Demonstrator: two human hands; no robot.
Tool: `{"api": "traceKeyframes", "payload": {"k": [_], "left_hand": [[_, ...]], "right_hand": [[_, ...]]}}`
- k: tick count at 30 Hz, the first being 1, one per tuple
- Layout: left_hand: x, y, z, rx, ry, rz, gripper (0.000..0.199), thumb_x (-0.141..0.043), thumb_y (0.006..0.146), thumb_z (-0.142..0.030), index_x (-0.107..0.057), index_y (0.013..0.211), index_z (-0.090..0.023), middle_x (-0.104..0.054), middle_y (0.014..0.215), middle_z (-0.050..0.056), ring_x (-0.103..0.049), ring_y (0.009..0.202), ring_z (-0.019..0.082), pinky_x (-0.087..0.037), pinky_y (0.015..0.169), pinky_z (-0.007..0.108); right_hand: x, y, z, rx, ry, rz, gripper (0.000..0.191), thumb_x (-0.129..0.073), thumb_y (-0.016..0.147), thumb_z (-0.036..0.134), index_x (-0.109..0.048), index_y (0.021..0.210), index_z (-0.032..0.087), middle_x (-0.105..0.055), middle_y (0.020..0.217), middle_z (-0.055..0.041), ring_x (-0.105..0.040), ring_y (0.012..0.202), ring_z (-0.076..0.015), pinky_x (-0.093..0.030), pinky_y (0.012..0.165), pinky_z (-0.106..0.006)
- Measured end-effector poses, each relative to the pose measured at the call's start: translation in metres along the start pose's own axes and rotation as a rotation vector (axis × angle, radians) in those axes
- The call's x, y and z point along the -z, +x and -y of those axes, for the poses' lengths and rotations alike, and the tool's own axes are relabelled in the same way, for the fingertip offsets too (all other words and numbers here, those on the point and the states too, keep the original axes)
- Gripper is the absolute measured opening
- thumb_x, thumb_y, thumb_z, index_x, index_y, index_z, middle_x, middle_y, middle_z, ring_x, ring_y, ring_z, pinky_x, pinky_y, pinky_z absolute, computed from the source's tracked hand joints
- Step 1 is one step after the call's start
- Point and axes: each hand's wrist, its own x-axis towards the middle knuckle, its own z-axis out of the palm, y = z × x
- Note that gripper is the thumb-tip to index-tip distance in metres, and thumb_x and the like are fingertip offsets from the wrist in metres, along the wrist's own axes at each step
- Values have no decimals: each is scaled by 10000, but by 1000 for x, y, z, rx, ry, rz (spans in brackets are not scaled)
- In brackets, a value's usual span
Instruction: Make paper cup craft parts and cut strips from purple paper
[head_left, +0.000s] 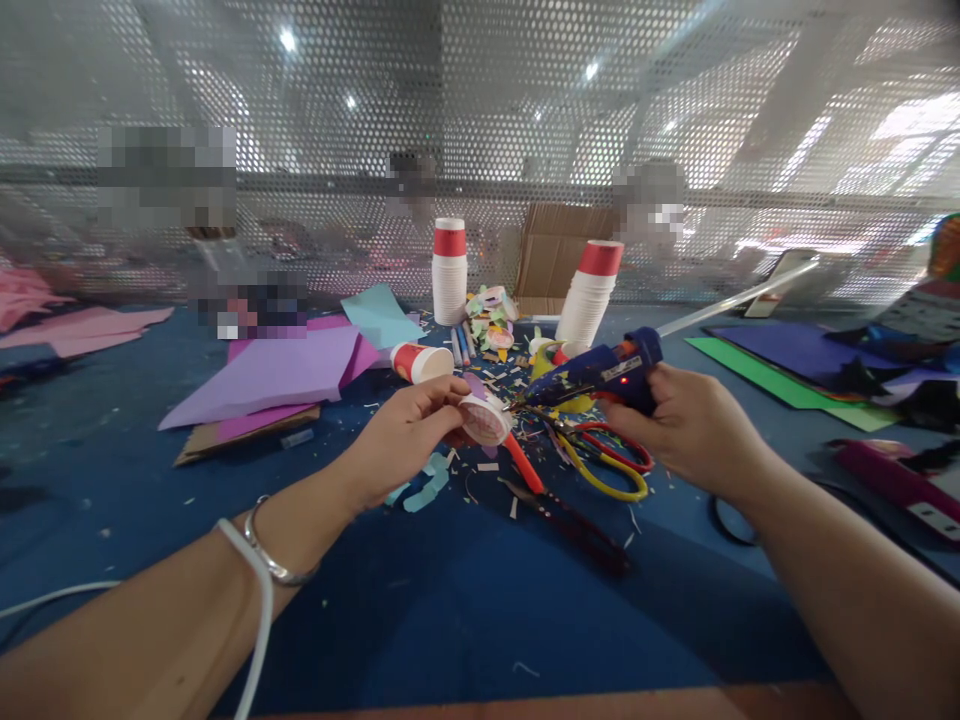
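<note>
Inspector: What did the left hand hold?

Witness: Its fingers were grasping, by its left side, a small, round, white-rimmed paper piece with a pale pink face, raised over the dark blue counter. A short purple paper strip showed at its upper edge

Inspector: And the right hand?

Witness: Its fingers were closed round the handle of a dark blue plastic glue gun. The nozzle pointed left, towards the paper piece; a small red light glowed on the body, and a clear rod protruded from the rear

Inspector: Was contact between nozzle and piece established?

Witness: It could not be told. The tip was at least just beside the right rim

Inspector: Surroundings?

Witness: Scissors with red and yellow loop handles lay near the glue gun, and a bright orange tool handle below the paper piece. A red-and-white paper cup lay on its side beyond the left hand. Two stacks of white paper cups with red bands stood farther back; lilac paper sheets lay to the left
</note>
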Motion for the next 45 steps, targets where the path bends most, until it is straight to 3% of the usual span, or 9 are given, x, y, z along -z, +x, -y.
{"api": "traceKeyframes", "payload": {"k": [27, 34, 39, 45], "left_hand": [[3, 1, 2, -45, 87, -35, 141, -561, 835, -234, -688, 888, -206, -760, 837, 35, -696, 783, 188, -501, 725, 306], [9, -1, 5, -159, 328, -105, 192, -558, 878, -278, -721, 958, -218, -776, 967, 53, -710, 904, 225, -518, 870, 381], [11, -6, 5, -245, 481, -186, 225, -577, 880, -262, -722, 1050, -231, -765, 963, 34, -699, 845, 207, -530, 788, 343], [1, -12, 0, -287, 249, -133, 151, -606, 909, -270, -659, 1040, -217, -726, 918, 22, -692, 792, 176, -562, 740, 306]], "right_hand": [[1, -2, -2, -43, -39, 66, 289, -549, 779, 477, -476, 650, 228, -490, 514, 33, -418, 501, -129, -313, 479, -265], [2, 0, -1, 14, -38, 24, 292, -563, 756, 458, -430, 604, 246, -447, 467, 54, -375, 445, -113, -284, 438, -260], [2, 0, 0, 8, -81, -10, 295, -560, 751, 449, -402, 597, 254, -394, 445, 64, -354, 424, -108, -263, 432, -259], [4, 2, -2, -65, -116, -33, 309, -573, 718, 502, -437, 600, 251, -420, 462, 44, -389, 440, -124, -271, 459, -282]]}}
